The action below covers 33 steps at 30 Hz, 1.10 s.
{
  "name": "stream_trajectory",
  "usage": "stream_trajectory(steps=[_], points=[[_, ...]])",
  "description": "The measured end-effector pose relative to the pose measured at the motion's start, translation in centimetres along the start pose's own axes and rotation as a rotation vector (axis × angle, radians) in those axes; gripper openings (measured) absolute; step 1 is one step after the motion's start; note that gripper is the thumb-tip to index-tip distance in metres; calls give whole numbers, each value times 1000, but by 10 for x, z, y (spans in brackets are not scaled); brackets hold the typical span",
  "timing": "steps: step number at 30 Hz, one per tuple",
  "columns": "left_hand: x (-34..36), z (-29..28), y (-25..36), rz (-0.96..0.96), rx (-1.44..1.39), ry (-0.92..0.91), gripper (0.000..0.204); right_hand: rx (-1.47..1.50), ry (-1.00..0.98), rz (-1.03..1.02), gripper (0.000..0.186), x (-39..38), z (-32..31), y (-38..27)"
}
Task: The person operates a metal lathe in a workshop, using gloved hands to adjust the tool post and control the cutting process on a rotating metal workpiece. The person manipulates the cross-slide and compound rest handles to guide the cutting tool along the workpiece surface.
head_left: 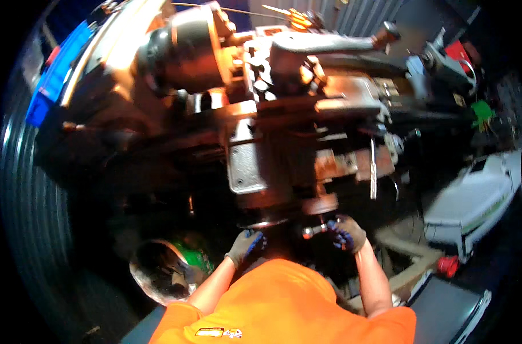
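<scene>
A metalworking lathe stands before me, its dark round chuck (pixel 200 49) at the upper left. My left hand (pixel 246 246), in a grey glove with blue grip patches, is curled at the rim of a dark handwheel (pixel 264 223) on the front of the carriage. To the right, my right hand (pixel 348 234) in a matching glove has its fingers bent around the end of a short metal crank handle (pixel 315 231). Just above that handle sits a round metal collar (pixel 320 204). Motion blur and shadow hide the exact finger contact.
A long grey lever (pixel 329 42) crosses the tool post. A light metal rod (pixel 373 169) hangs at the carriage's right. Low on the left stands a round bucket (pixel 152 281) with things inside. A white-grey panel (pixel 473 195) and a red object (pixel 448 265) lie on the right.
</scene>
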<state>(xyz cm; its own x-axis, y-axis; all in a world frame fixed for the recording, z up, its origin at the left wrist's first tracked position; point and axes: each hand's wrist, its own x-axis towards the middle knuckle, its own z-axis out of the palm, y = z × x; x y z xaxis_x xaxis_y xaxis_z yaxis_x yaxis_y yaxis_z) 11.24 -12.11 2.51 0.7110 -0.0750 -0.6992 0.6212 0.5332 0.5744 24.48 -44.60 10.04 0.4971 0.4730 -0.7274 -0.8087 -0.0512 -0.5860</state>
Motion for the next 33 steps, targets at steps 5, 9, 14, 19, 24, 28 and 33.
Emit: stream_trajectory(steps=[5, 9, 14, 19, 24, 28, 33], points=[[20, -24, -20, 18, 82, -69, 18, -34, 78, -45, 17, -5, 12, -10], [19, -25, -18, 30, 150, -115, 20, -488, 369, -209, 15, -14, 14, -14], [4, -16, 0, -17, 135, -115, 17, -628, 545, -203, 20, -56, 90, -31], [8, -21, -5, -11, 142, -202, 22, 108, 27, 88, 17, -24, 118, 39], [21, -40, -15, -9, 150, -217, 21, -752, 584, -152, 12, -9, 10, 24], [25, -38, -16, -30, 168, -257, 20, -518, 404, -141, 18, -44, 114, 33], [1, -32, -2, -147, -197, -370, 23, -1094, 809, -183, 22, 3, -5, 65]])
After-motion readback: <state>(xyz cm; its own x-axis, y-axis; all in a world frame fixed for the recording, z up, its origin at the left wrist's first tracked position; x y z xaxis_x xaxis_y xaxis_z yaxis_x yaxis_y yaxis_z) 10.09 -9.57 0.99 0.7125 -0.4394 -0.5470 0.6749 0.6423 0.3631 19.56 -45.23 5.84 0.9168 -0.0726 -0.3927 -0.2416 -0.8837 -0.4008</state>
